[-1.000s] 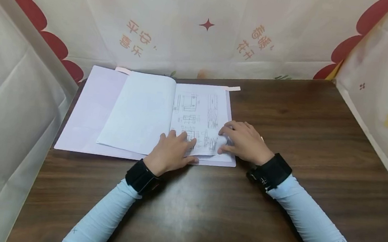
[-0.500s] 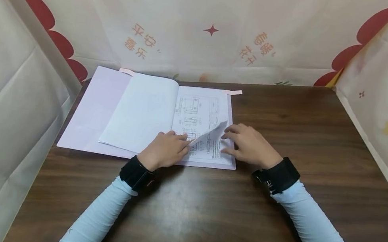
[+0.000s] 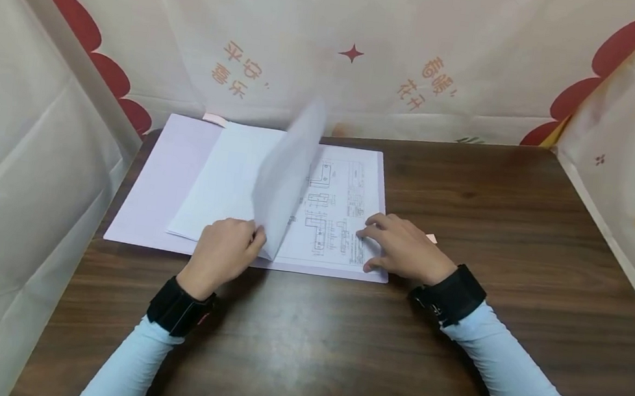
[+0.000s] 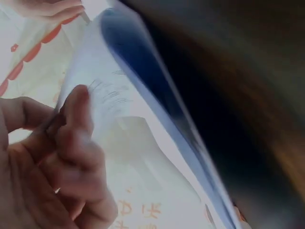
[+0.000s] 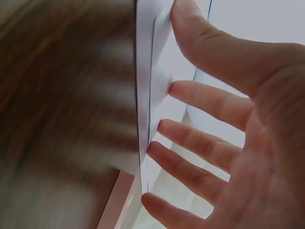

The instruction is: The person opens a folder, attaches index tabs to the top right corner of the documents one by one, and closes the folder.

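A lilac folder (image 3: 174, 162) lies spread on the table, with a stack of white pages in it. My left hand (image 3: 223, 249) pinches one page (image 3: 290, 175) by its near edge, and that page stands up, curved, over the middle. In the left wrist view the page (image 4: 112, 90) runs out from between the thumb and fingers. Under it on the right lies a sheet with printed technical drawings (image 3: 340, 207). Fingers spread, my right hand (image 3: 406, 247) touches that sheet's right edge. The right wrist view has its fingertips along the page edges (image 5: 159, 62).
Pink tabs stick out at the folder's top left (image 3: 214, 120) and beside the right wrist (image 3: 432, 238). The dark wooden table (image 3: 300, 353) extends in front and to the right. A printed cloth (image 3: 374, 8) hangs behind, with more cloth at both sides.
My left hand has moved left and toward me, bringing the page over from the right side. Another drawing sheet shows beneath. The right hand has stayed near the right edge.
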The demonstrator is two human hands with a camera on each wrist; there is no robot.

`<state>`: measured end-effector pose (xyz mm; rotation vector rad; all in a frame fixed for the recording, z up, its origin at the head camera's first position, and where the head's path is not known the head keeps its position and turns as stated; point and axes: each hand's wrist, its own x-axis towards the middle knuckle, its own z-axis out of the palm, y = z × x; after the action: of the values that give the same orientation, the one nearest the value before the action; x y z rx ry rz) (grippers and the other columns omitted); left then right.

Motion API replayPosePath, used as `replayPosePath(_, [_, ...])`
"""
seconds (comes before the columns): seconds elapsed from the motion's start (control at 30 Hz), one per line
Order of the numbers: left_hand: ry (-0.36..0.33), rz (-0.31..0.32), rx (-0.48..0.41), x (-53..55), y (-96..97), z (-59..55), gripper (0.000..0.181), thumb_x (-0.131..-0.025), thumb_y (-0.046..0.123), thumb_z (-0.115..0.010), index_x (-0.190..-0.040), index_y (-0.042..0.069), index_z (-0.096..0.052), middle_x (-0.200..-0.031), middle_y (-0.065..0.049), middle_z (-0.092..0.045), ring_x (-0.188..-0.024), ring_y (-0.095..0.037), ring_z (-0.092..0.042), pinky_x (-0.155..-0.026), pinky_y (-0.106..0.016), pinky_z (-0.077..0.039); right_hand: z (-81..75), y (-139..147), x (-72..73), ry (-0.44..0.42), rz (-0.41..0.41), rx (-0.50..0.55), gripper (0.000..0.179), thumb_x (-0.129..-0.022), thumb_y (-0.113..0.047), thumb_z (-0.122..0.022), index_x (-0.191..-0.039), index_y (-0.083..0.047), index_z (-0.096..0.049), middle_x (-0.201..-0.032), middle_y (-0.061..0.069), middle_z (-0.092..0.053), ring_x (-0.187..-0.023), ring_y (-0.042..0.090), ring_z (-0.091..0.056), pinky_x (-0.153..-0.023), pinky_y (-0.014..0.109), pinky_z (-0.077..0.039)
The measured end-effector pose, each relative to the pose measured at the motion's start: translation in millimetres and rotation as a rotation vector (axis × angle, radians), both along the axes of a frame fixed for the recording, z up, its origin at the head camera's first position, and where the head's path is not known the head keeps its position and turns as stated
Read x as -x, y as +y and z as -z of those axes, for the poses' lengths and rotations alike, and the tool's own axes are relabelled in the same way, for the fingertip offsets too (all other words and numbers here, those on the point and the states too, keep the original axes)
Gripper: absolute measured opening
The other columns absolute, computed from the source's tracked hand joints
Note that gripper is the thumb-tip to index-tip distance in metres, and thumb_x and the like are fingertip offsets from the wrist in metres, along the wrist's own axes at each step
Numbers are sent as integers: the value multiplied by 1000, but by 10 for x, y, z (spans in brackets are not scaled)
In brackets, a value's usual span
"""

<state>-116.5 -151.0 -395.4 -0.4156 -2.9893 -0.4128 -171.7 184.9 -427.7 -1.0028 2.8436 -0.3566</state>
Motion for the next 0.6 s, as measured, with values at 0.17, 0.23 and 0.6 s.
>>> replayPosePath(0.17, [-8, -124, 44, -103, -135, 42, 51, -102, 18, -49, -51, 13, -48, -48, 3, -35, -42, -16, -38, -39, -27, -26, 8, 13, -2, 13, -1, 1, 67, -74, -43, -92, -130, -14, -72, -135, 12, -64, -109, 28, -57, -96, 44, -50])
replayPosePath(0.23, [-22, -164, 57, -118, -171, 61, 51, -101, 18, -50, -50, 13, -49, -48, 1, -37, -42, -18, -40, -39, -27, -26, 13, 15, 0, 19, -3, 6, 66, -74, -43, -93, -130, -14, -72, -135, 12, -64, -109, 28, -57, -97, 46, -49])
replayPosePath(0.6, [-147, -198, 181, -88, -213, 166, 53, -97, 23, -55, -46, 15, -45, -49, 2, -35, -45, -19, -40, -41, -29, -28, 16, 9, -19, 3, 6, 11, 65, -75, -42, -92, -130, -14, -72, -135, 12, -64, -112, 29, -57, -101, 47, -48])
